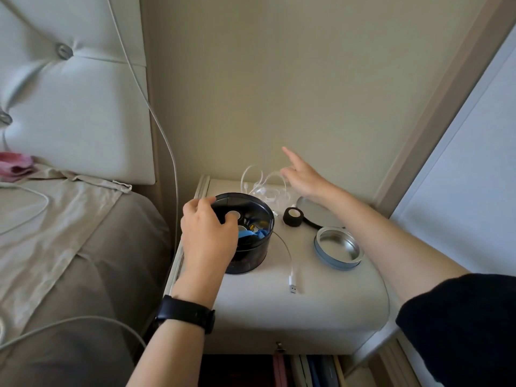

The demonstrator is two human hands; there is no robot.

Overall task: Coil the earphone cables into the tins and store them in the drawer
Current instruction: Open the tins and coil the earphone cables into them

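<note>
The left hand (208, 233) grips the rim of the tall black round tin (248, 233) at the nightstand's (321, 297) left edge. The right hand (303, 177), fingers spread, hovers over tangled white earphone cables (262, 188) near the back edge.

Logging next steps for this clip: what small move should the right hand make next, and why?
Probably lower the right hand onto the tangled white earphone cable and pinch it. The hand hangs open just above that tangle at the back of the cream nightstand, holding nothing, while the shallow round blue tin sits empty and the left hand grips the tall black tin.
</note>
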